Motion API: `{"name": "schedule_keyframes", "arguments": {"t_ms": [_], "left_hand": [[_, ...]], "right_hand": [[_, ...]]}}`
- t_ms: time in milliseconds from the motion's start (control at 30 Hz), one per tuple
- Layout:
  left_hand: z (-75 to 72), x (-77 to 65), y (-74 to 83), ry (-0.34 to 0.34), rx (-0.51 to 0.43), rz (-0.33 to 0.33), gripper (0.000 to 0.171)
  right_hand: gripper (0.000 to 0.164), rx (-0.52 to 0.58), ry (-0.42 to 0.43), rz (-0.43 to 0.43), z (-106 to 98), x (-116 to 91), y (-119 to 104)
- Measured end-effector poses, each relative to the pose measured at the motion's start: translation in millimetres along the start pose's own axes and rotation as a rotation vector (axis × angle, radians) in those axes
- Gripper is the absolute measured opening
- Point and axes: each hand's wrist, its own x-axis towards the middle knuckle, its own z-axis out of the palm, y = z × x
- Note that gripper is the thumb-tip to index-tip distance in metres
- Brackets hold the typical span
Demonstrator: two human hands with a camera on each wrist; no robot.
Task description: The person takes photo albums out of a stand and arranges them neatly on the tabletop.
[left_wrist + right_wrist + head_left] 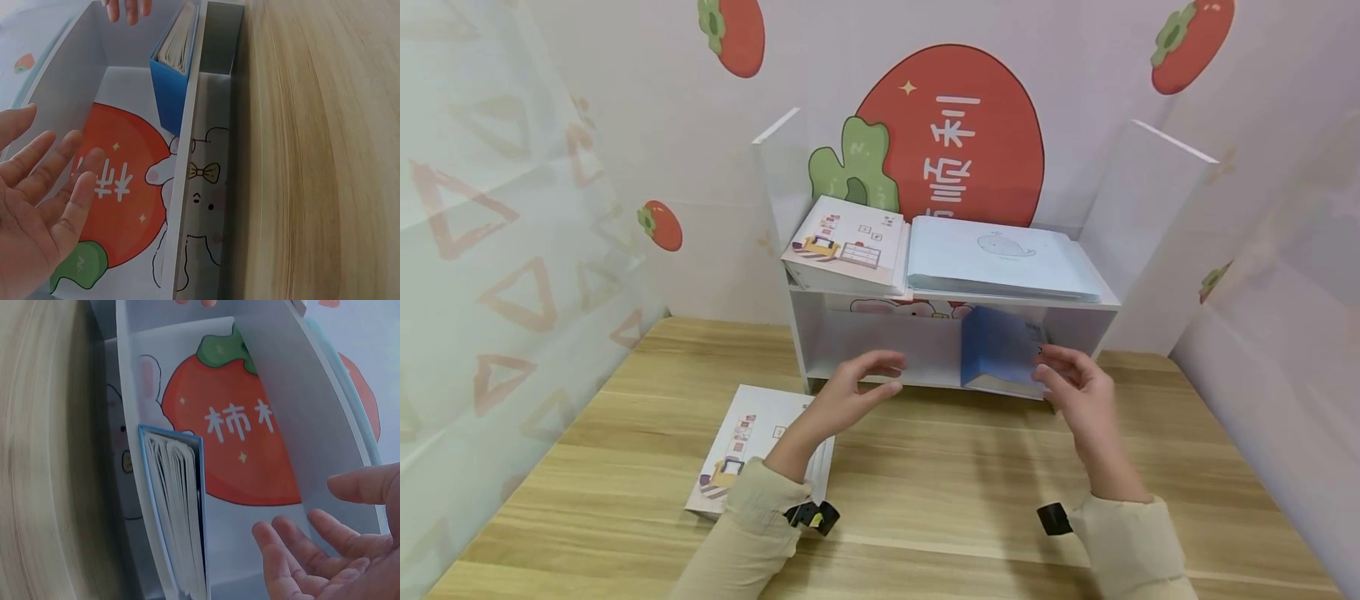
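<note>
A blue book [996,346] stands upright on the lower board of a white shelf [887,367], toward its right side. In the right wrist view its page edges [175,506] face the camera. My right hand [1081,390] hovers just right of the book with bent, parted fingers; the right wrist view shows a gap between them. Left of the book, my left hand [852,393] is held in front of the shelf, fingers spread and palm bare in the left wrist view. Neither hand holds anything.
On the upper board lie a stack of white illustrated books [850,242] and a light-blue stack with a whale drawing [1000,254]. More white books [737,442] lie on the wooden table [925,500], partly behind my left forearm. Tall side panels [1142,208] flank the shelf.
</note>
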Motion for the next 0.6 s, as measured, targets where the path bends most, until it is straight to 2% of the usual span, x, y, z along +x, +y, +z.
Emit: {"name": "schedule_keyframes", "arguments": {"t_ms": [367,600], "left_hand": [[21.0,20.1,-5.8,0.005,-0.023,0.025,0.043],[35.1,32.3,-9.9,-0.004,-0.059,-0.007,0.044]], "right_hand": [[0.020,-0.021,0.055,0.050,-14.5,5.4,8.9],[0.039,-0.113,0.095,0.062,-17.6,8.2,14.0]]}}
